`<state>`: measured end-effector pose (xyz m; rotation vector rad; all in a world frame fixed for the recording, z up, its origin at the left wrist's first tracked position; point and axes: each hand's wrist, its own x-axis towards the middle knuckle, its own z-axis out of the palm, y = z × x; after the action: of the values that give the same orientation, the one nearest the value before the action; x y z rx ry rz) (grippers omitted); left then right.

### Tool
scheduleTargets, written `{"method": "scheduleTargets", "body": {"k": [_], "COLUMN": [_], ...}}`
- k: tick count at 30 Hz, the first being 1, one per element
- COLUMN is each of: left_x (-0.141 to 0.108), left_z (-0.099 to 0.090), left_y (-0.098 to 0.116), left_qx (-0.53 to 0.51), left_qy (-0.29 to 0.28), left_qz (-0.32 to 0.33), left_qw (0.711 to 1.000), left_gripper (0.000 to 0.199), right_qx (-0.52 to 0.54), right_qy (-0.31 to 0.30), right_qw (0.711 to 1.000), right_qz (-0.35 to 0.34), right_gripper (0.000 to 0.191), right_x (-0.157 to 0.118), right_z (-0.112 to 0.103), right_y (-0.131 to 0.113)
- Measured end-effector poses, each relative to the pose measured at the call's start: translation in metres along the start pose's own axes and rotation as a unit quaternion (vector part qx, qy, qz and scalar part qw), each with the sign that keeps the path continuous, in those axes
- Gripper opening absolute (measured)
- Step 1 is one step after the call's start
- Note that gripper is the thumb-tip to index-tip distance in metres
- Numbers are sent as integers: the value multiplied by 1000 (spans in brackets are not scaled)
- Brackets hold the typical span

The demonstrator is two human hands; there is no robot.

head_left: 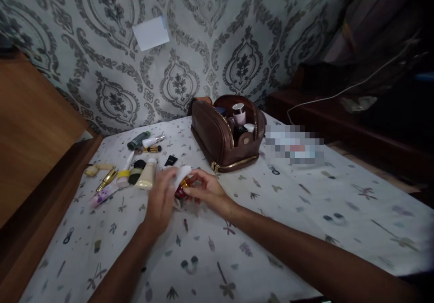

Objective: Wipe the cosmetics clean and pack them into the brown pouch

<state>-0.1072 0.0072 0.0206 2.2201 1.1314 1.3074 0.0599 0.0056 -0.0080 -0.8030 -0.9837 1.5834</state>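
My left hand (162,199) is closed on a white item (183,172), blurred by motion, that looks like a tissue or cloth. Opposite it, my right hand (208,192) has its fingers wrapped round a small red bottle (180,191) with a gold part. The white item touches or overlaps the bottle's top. Behind my right hand stands an open brown cosmetic bag (212,133) holding a pink bottle with a silver cap (239,114) and other items. A beige tube (148,174) lies just left of my left hand, and a small black packet (171,160) lies behind it.
Several cosmetics lie at the left, among them a dark green tube (137,141), a gold tube (106,180) and a purple-white tube (103,196). A blurred-out packet (294,145) lies right of the bag. Wooden furniture (34,131) borders the patterned tabletop (264,267) on the left.
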Motion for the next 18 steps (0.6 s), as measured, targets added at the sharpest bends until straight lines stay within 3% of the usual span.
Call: {"method": "scheduleTargets", "body": {"k": [2, 4, 9, 13, 16, 18], "left_x": [-2, -3, -4, 1, 4, 5], "left_z": [3, 3, -1, -1, 1, 2], "left_y": [-1, -5, -12, -12, -17, -21], "left_qx": [18, 31, 20, -47, -99, -128], "left_qy": [-113, -144, -122, -71, -23, 10], "left_qz": [48, 53, -6, -163, -290, -315], "left_qw": [992, 988, 992, 983, 951, 940], "left_gripper": [35, 39, 41, 46, 44, 45], "right_qx": [-4, -3, 29, 68, 92, 103], "right_qy": [-14, -25, -65, -45, -33, -38], "right_qw": [1000, 1000, 997, 996, 993, 991], "right_qz": [7, 17, 23, 44, 66, 75], "right_gripper": [43, 40, 39, 43, 42, 40], "right_x": [-2, -3, -4, -3, -4, -4], "right_z": [0, -1, 0, 0, -1, -1], "right_y": [0, -1, 0, -1, -5, -8]}}
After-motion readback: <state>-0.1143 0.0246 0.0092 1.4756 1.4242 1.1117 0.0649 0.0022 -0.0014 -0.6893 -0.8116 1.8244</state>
